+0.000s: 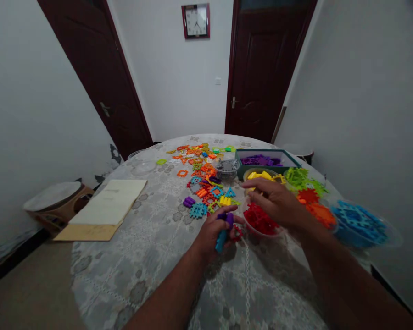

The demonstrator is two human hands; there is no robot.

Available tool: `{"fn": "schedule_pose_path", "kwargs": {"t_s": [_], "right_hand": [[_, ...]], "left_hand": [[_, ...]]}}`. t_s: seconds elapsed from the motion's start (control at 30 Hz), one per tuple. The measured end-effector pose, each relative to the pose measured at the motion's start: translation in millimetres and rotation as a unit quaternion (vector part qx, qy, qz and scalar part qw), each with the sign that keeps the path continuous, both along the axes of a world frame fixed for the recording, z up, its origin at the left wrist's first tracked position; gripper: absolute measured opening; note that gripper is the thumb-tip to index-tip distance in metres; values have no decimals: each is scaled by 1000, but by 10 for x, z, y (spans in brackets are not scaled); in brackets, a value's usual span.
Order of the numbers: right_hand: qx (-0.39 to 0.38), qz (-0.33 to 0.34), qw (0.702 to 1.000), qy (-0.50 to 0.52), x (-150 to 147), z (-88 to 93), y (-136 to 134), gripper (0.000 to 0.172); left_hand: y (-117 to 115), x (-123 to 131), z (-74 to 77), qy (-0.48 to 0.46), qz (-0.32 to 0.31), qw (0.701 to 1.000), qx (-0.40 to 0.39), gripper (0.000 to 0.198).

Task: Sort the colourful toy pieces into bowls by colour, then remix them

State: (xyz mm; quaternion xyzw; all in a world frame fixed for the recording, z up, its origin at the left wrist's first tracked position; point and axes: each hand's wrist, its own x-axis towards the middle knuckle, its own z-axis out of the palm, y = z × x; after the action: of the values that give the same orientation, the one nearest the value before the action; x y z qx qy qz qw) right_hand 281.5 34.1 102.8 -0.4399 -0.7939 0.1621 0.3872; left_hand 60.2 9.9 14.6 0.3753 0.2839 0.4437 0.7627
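Note:
My left hand (214, 233) is closed round a small cluster of plastic building pieces (225, 228), blue, purple and red, held just above the patterned tablecloth (165, 256). To its right, my right hand (274, 201) hovers palm down over a clear bowl of red pieces (259, 221), fingers curved and together; whether it holds a piece is hidden. A scatter of loose pieces (203, 183) in orange, blue, yellow and purple lies just beyond both hands.
Sorted piles sit to the right: yellow pieces (259, 175), green pieces (301, 178), orange pieces (318, 211), a bowl of blue pieces (359, 222), and a green box of purple pieces (263, 160). A small grey bowl (226, 168) and a cardboard sheet (105, 208) lie nearby.

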Motion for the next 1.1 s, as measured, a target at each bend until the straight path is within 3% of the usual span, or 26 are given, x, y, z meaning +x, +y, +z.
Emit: {"fn": "schedule_pose_path", "kwargs": {"t_s": [0.1, 0.17, 0.27, 0.43, 0.6, 0.7, 0.8, 0.87, 0.93, 1.0, 1.1], "right_hand": [[-23, 128, 990, -58, -217, -63, -228, 35], [-41, 172, 982, -70, -291, -120, -293, 42], [-50, 187, 979, -68, -294, -202, -300, 40], [-85, 172, 978, -79, -146, -170, -272, 16], [-147, 133, 977, -74, 106, 89, -239, 17], [-181, 99, 975, -79, 281, 228, -43, 18], [-89, -68, 993, -44, 424, 274, 305, 19], [6, -212, 977, 20, 475, 248, 521, 26], [70, -295, 950, 75, 467, 196, 631, 37], [83, -298, 947, 91, 382, 142, 585, 42], [39, -180, 982, 44, 109, 71, 254, 32]], "left_hand": [[-6, -7, -23, -8, -16, 1000, 8, 68], [-13, -11, -37, 3, -19, 1000, 20, 63], [-18, -13, -45, 13, -36, 999, 29, 69], [-13, -9, -35, 15, -65, 997, 26, 73], [-1, -7, -46, 12, -43, 999, -8, 61], [18, -6, -70, -34, -34, 997, -53, 58], [38, -13, -83, -78, -40, 992, -96, 57], [47, -22, -85, -100, -42, 988, -107, 57], [57, -31, -91, -115, -32, 987, -112, 58], [72, -38, -103, -127, -15, 985, -119, 58], [100, -36, -125, -139, 11, 981, -136, 60]]}}
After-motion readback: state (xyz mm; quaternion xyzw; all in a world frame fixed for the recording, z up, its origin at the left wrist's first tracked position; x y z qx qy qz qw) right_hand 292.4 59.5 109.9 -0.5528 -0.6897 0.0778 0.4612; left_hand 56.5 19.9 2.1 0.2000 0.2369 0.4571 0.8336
